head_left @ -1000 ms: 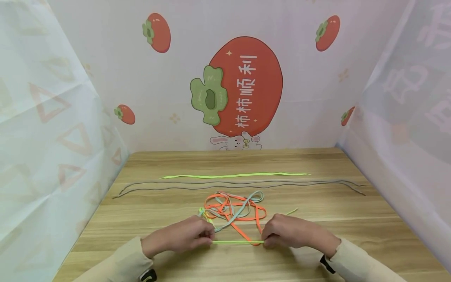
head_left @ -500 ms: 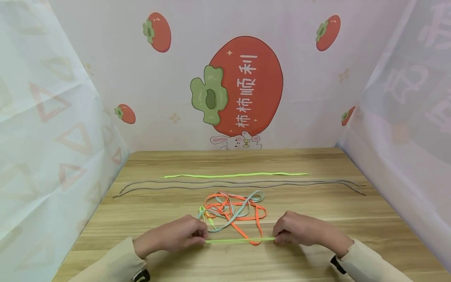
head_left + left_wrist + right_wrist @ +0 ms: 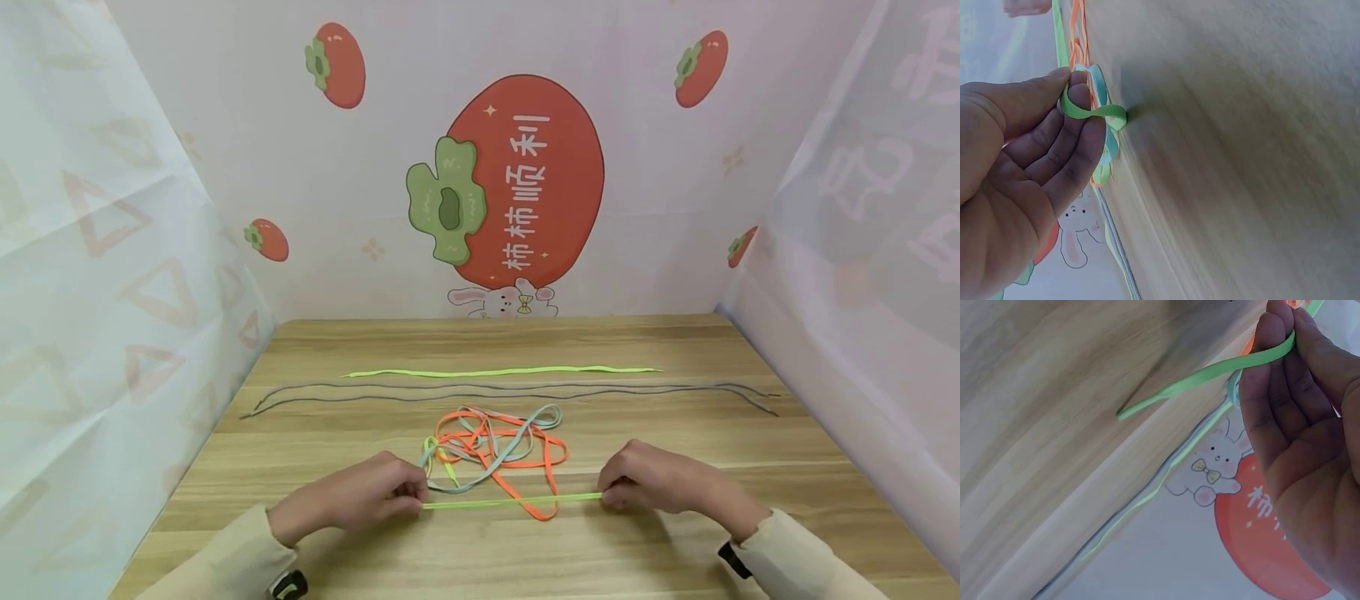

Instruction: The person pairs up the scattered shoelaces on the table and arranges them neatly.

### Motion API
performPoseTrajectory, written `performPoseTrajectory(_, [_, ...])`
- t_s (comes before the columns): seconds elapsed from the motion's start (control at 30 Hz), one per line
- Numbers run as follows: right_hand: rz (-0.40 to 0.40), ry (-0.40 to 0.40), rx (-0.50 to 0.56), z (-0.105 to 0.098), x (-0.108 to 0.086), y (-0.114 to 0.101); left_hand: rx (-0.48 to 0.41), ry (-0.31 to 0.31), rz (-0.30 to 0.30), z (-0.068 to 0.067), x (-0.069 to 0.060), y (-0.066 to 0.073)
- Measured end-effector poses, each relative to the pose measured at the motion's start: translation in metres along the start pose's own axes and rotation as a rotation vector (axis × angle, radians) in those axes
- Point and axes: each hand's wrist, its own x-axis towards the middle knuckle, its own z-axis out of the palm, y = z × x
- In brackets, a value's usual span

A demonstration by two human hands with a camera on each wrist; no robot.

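1. The left hand (image 3: pixel 382 490) pinches a yellow-green flat lace (image 3: pixel 573 497) between thumb and fingers (image 3: pixel 1072 153), leaving no gap at the pinch; the other fingers curve loosely below.
2. The right hand (image 3: pixel 652 477) pinches the same lace between thumb and fingertips, likewise closed on it, with the remaining fingers gently bent.
3. Between the two hands, well apart, the lace runs nearly straight, its right side slightly farther from the person than its left.
4. Beyond the left fingers, the left wrist view shows the lace curling into a small twisted loop. Beyond the right fingers, a free tail slants down, its narrow tip close to the bench (image 3: pixel 315 350); whether it touches is unclear.
5. The stretched lace passes across the near loop of an orange lace (image 3: pixel 551 475); contact there cannot be told.
6. That orange lace lies tangled with a light blue lace (image 3: pixel 480 479), just beyond the held lace. A short yellow-green piece (image 3: pixel 448 469) shows at the tangle's left side.
7. Farther back, grey laces (image 3: pixel 435 400) stretch across the bench, and another yellow-green lace (image 3: pixel 502 372) lies behind them.
8. Beige sleeves (image 3: pixel 217 558) cover both forearms; a sheet (image 3: pixel 645 150) printed with red fruit stands behind.
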Motion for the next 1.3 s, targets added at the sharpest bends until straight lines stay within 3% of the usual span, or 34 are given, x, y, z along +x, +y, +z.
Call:
performPoseTrajectory(0.13, [0.020,0.022,-0.004,-0.003,-0.007,0.007,0.004,0.012,0.016,-0.002,-0.003,-0.004])
performPoseTrajectory(0.33, [0.112,0.025,0.020,-0.008,-0.019,0.019,0.007,0.022,-0.006,-0.005,-0.007,-0.009])
performPoseTrajectory(0.7, [0.134,0.078,0.030,-0.013,-0.040,0.045,-0.002,0.022,-0.015,-0.007,-0.013,-0.015])
performPoseTrajectory(0.87, [0.202,0.083,0.016,-0.018,-0.050,0.055,0.010,0.027,-0.024,-0.009,-0.014,-0.018])
performPoseTrajectory(1.0, [0.258,0.102,0.030,-0.021,-0.060,0.061,0.010,0.046,-0.041,-0.013,-0.020,-0.021])
performPoseTrajectory(1.3, [0.296,0.116,0.061,-0.026,-0.074,0.070,-0.025,0.104,-0.066,-0.023,-0.040,-0.037])
